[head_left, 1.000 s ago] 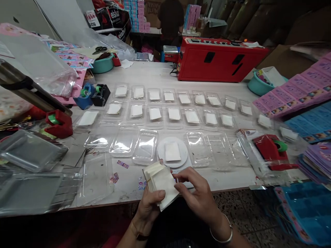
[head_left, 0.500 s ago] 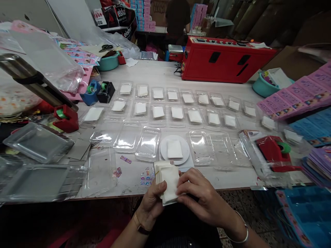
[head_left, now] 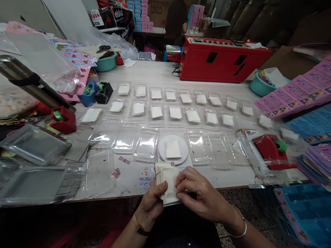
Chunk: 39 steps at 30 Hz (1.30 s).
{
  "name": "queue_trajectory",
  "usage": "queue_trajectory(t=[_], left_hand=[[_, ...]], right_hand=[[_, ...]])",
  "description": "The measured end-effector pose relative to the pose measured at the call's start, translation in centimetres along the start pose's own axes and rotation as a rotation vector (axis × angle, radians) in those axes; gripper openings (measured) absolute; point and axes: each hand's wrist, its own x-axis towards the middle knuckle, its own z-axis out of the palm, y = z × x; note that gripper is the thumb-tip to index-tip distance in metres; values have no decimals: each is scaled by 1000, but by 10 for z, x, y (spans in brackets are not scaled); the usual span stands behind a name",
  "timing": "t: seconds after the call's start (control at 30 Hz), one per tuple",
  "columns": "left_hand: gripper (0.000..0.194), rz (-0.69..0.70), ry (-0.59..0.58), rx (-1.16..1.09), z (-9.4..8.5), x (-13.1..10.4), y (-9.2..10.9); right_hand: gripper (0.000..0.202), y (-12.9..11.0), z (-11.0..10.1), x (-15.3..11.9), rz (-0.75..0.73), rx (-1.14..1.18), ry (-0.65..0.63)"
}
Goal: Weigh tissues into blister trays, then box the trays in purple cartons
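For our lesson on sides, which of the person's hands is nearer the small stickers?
Left. The left hand sits just below and right of the stickers in view; the right hand is farther right, across the white stack.

Dim room here, yet the pale surface (head_left: 157, 74) catches a cool, even light, seemingly from above — and there's the glare, hard white patches flaring off the clear plastic trays (head_left: 146, 143)! White squares (head_left: 173, 149) show bright, almost washed of detail. A small glint comes off the bangle (head_left: 245, 225); the hands (head_left: 198, 193) look slightly soft. Below the near edge it plunges to almost black at lower left, and the background person (head_left: 176, 17) melts into gloom. Out wide, the lens stretches and tilts everything — the pink boxes (head_left: 307, 84) lean and smear at right.
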Motion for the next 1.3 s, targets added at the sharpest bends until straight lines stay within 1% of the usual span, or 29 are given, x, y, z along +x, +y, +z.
queue_trajectory(t=[0.17,0.3,0.37,0.43,0.53,0.73,1.03,1.17,1.3], left_hand=[[63,21,39,5,2,1,3],[61,-11,58,2,3,1,3],[59,-12,75,-2,3,0,2],[60,-5,82,-5,3,1,2],[61,-21,65,-7,4,1,2],[55,-49,39,7,5,2,3],[69,-38,15,-24,5,2,1],[68,-63,1,-52,5,3,2],[65,-93,-13,-75,0,4,2]], right_hand=[[2,-1,-1,-1,-39,-34,-38],[7,0,-1,-1,-34,-52,-36],[4,1,0,-1,-32,-47,-39],[6,2,0,-1,-30,-44,-47],[6,1,0,-1,-25,-30,-42],[10,1,-3,1,15,30,-44],[11,0,-4,2,12,-1,-48],[11,-1,-3,3,-1,-17,-60],[13,-1,-2,2,13,3,-66]])
